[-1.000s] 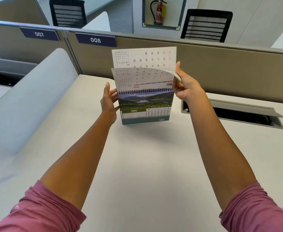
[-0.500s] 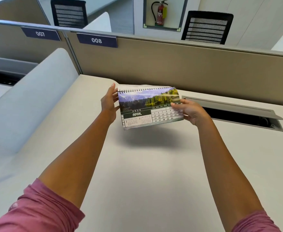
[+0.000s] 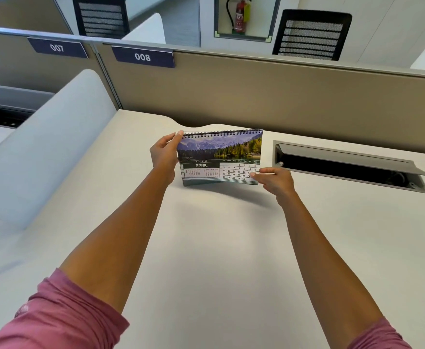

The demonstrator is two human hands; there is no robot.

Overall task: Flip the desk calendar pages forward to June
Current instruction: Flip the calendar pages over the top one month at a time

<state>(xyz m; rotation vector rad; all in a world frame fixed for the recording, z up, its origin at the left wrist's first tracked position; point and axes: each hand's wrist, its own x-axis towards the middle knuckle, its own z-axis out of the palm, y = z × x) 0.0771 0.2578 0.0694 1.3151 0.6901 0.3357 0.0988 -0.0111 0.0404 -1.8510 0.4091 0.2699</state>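
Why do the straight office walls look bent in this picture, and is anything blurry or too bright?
Head view: the wide-angle lens bows the partition and stretches the forearms. Light is soft and even, no glare. The calendar casts a faint smeared shadow on the desk. APRIL reads clearly, but the small dates are fuzzy, and the page edge by the right hand looks slightly blurred.

We are in an open-plan office: a beige fabric cubicle partition (image 3: pixel 269 96) runs across at twelve o'clock, carrying navy numbered plates "007" (image 3: pixel 57 48) and "008" (image 3: pixel 142 56). Black mesh-backed office chairs (image 3: pixel 311 34) stand beyond it, and a red fire extinguisher (image 3: pixel 240 15) sits in a wall niche.
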